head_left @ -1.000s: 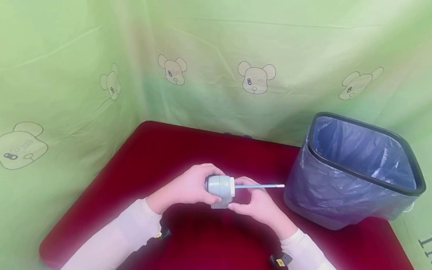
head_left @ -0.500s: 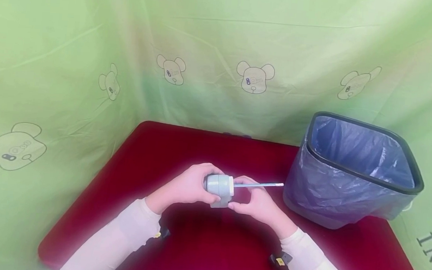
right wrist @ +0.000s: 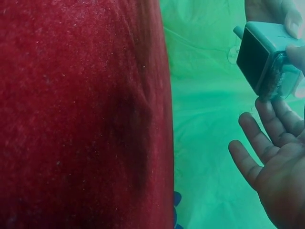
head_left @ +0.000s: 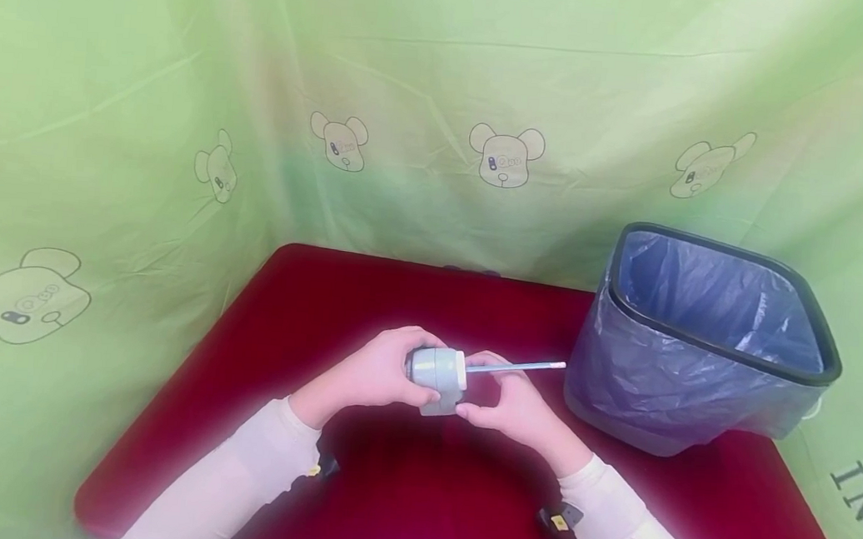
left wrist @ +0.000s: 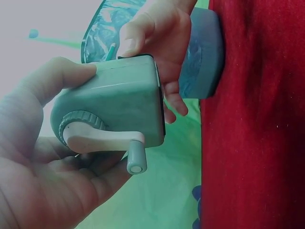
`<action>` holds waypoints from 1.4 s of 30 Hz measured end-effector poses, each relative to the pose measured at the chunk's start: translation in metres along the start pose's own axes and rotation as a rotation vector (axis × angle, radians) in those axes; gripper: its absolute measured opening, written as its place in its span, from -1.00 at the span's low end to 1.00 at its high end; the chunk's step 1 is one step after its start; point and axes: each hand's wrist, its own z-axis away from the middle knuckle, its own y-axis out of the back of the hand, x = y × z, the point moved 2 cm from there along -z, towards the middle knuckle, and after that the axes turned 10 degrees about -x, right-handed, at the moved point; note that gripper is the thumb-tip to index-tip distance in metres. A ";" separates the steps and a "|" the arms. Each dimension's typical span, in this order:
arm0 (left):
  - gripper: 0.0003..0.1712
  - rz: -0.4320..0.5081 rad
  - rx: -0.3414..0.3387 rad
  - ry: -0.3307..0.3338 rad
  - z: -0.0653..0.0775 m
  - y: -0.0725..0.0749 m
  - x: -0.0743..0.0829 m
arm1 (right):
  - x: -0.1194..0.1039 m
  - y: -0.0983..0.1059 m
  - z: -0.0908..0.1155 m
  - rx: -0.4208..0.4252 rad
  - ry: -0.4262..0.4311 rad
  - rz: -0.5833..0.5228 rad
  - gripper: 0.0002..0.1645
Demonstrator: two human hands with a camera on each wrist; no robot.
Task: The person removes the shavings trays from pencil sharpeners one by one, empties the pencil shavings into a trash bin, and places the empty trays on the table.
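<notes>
In the head view my left hand [head_left: 383,370] grips a pale grey-green crank pencil sharpener [head_left: 439,372] above the table, thumb on one side and fingers round the other. Its crank handle [left wrist: 102,138] faces my left palm in the left wrist view. A light blue pencil [head_left: 518,367] sticks out of the sharpener's opposite end, pointing right. My right hand [head_left: 515,405] is at that end; in the right wrist view its thumb and fingertips pinch the clear shavings drawer [right wrist: 281,78], while the other fingers stay spread. The dark base [right wrist: 257,59] of the sharpener shows there too.
A bin [head_left: 694,388] with a black rim and a bluish plastic liner stands on the right of the red-covered table [head_left: 309,294]. Green curtains [head_left: 430,69] printed with bear heads hang behind and at both sides.
The head view has shifted very slightly, so the bin and curtain appear a little further left. Both hands, the sharpener and the pencil keep nearly the same places.
</notes>
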 end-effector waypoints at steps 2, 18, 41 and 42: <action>-0.34 0.001 0.000 0.001 0.000 0.000 0.001 | 0.000 0.001 0.000 0.005 0.002 0.018 -0.27; -0.35 0.020 0.020 0.011 0.001 0.003 0.000 | 0.003 0.003 0.000 0.030 0.001 0.024 -0.32; -0.34 0.028 0.020 0.023 0.000 0.003 0.000 | 0.003 0.006 0.001 0.048 0.024 0.019 -0.33; -0.34 0.025 0.020 0.026 0.000 0.003 -0.001 | 0.003 0.006 0.001 0.050 0.024 0.022 -0.33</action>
